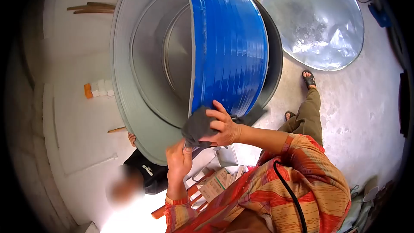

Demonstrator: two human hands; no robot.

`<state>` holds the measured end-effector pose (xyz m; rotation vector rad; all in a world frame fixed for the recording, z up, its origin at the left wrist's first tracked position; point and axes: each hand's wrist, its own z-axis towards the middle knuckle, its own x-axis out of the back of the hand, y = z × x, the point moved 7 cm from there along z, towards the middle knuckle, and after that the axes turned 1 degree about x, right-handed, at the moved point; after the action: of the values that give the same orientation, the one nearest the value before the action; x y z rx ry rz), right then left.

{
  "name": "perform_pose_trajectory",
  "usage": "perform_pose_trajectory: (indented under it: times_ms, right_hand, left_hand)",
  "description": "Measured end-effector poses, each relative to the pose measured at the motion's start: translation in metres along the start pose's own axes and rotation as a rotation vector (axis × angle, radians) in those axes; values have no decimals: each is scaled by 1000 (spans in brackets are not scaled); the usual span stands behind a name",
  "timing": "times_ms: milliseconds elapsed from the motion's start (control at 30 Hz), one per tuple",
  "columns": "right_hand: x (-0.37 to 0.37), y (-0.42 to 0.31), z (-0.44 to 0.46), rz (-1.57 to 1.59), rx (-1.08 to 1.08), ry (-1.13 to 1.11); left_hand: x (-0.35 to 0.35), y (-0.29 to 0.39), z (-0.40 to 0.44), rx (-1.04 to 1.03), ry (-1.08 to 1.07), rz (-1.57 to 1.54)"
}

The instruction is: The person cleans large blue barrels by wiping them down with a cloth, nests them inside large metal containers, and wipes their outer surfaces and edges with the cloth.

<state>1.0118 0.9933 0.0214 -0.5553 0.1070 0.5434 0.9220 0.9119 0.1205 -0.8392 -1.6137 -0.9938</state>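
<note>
A bunched dark grey piece that looks like cloth (197, 126) is at the lower corner of a glossy blue curved sheet (230, 47). My right hand (222, 127) grips this cloth, its fingers bent over it and one finger up by the blue surface. Just below, my left hand (177, 159) pinches the cloth's lower end, thumb pressed in. Behind the blue sheet is a large round grey metal piece (125, 60) with stepped rings. How the blue sheet joins it is hidden.
Another person in black (155, 177) is at lower left, a hand (132, 139) at the grey rim. A large shiny metal disc (310, 21) lies upper right. A printed carton (214, 185) sits below my hands. Wooden strips (92, 7) and small orange-and-white boxes (97, 89) are at left.
</note>
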Motion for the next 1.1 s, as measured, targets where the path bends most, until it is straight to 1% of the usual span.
perform_pose_trajectory:
  times_ms: [67, 100, 133, 167, 200, 233, 267, 300, 333, 400, 433, 467, 500, 533, 567, 600, 633, 667, 700, 767, 800, 833, 867, 900, 967, 1000, 1067, 1100]
  right_hand:
    - [2, 12, 13, -22, 34, -70]
    - [9, 21, 30, -31, 102, -46]
    - [22, 37, 53, 15, 56, -39]
    - [38, 57, 79, -4, 11, 34]
    - [69, 116, 120, -121, -200, 107]
    - [84, 159, 150, -98, -227, 207]
    - [96, 204, 184, -60, -288, 322]
    - [93, 250, 202, 264, -581, 297]
    - [90, 286, 218, 558, -892, 344]
    - [100, 411, 257, -196, -436, 98]
    - [100, 412, 265, -197, -479, 45]
    - [99, 408, 270, -198, -525, -11]
    - [104, 381, 267, -360, -409, 91]
    - [113, 362, 243, -379, -545, 124]
    - [113, 330, 228, -310, -364, 129]
    - [113, 279, 211, -328, -493, 117]
    - [109, 235, 200, -418, -383, 89]
    - [105, 191, 183, -450, -406, 78]
    - [100, 151, 167, -415, -405, 45]
    - [84, 86, 133, -477, -395, -42]
    - [73, 58, 118, -515, -380, -98]
    - [61, 35, 105, -509, -398, -168]
    - [52, 17, 94, -508, -418, -237]
    - [52, 2, 86, -519, -405, -253]
    - [48, -13, 76, -497, -385, -380]
    - [51, -16, 79, -508, -357, -396]
    - [58, -11, 86, -642, -134, -512]
    - [61, 0, 93, -719, -43, -496]
  left_hand:
    - [6, -2, -5, -86, 78, -11]
    - [9, -4, -8, -79, 82, -6]
    - [7, -7, -10, -41, 30, -13]
    - [5, -10, -12, -7, -20, -23]
    - [2, -8, -5, 28, -60, -38]
    - [7, 0, -1, -9, -53, -11]
    - [8, 0, -1, -2, -48, -13]
    - [5, 2, -2, -9, -60, -22]
    - [5, 5, -3, -16, -72, -30]
    - [5, 6, -3, 52, -76, -56]
    - [4, 1, -3, 84, -79, -33]
    - [3, -1, -4, 118, -86, -12]
    - [5, 5, -1, 134, -104, -39]
    - [6, 10, -1, 63, -60, -29]
    - [4, 9, -5, 65, -57, -19]
    - [3, 8, -7, 59, -52, -7]
    - [3, 5, -7, 65, -37, -23]
    - [3, 4, -9, 45, 13, 1]
    - [3, 3, -11, 31, 61, 25]
    - [4, 3, -8, 25, 73, -13]
    - [9, 9, -4, 73, 46, -16]
    - [13, 13, -6, 4, 126, -54]
    - [13, 15, -9, 1, 131, -22]
    - [13, 18, -12, 14, 129, -38]
    - [8, 24, -18, -36, 134, -35]
    - [8, 22, -22, -44, 131, -44]
    - [12, 19, -27, -125, 177, -99]
    - [14, 15, -30, -150, 179, -102]
